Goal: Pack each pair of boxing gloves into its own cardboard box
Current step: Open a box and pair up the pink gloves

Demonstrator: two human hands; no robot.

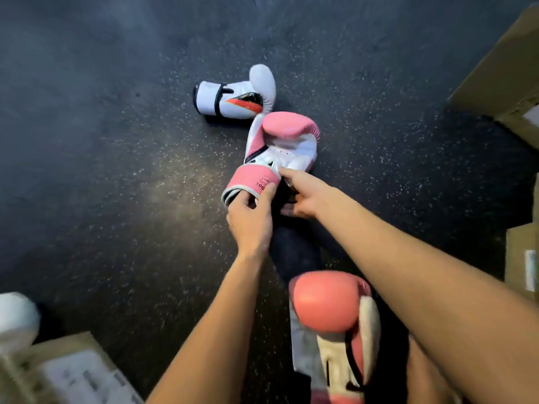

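Note:
A pink and white boxing glove (281, 147) lies palm up on the dark floor at the centre. My left hand (250, 217) grips its pink cuff, thumb on top and fingers inside the opening. My right hand (303, 193) touches the glove's wrist with the index finger stretched out; its other fingers are curled. The second pink and white glove (335, 319) lies close to me under my right forearm. A white glove (236, 93) with a red and black mark lies just beyond the centre glove. Another white glove (16, 319) shows at the lower left edge.
A cardboard box (78, 371) with a white label sits at the lower left. More cardboard boxes (507, 83) stand along the right edge, one lower down (522, 258). The floor is dark speckled rubber (116, 170).

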